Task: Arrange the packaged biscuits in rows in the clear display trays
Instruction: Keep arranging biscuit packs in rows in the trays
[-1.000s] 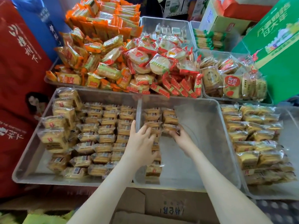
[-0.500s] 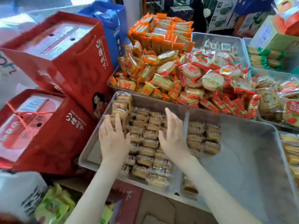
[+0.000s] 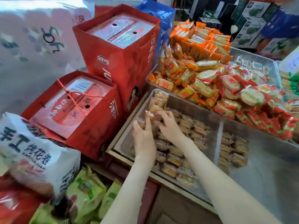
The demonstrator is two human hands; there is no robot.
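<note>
— Nearest, at seven o'clock?
— Crinkled green snack bags (image 3: 87, 194), blurred. Just above, at eight, a white plastic sack (image 3: 37, 152) printed in dark blue: 手工烤花卷.

— And the biscuits?
— Around centre, in the left clear plastic display tray (image 3: 124, 143). Small clear-wrapped tan biscuit packets (image 3: 191, 131), laid flat in rows, barcodes showing on a few. Heaped loosely toward the tray's eleven o'clock corner.

— Hands?
— Both at that heap. Gripping a packet or two with the left hand (image 3: 144, 138), fingers curled. Pinching another with the right hand (image 3: 169, 125), just beside at one o'clock. Too blurred for a count.

— Room to move?
— Bare floor along the tray's left wall, next to the left hand. At three to four, the right clear plastic display tray (image 3: 271, 167), rim to rim with the first. A few short rows at its left end, bare beyond.

— Anything readable farther out?
— At nine, a low red paper gift bag (image 3: 90, 126) near the tray, with a barcode label on the box inside. At eleven, a taller red paper gift bag (image 3: 123, 62). White characters on both, too blurred to read. At one to two, orange-wrapped snack packs (image 3: 202, 41) and red-wrapped round crackers (image 3: 252, 97), heaped along the far rims.
</note>
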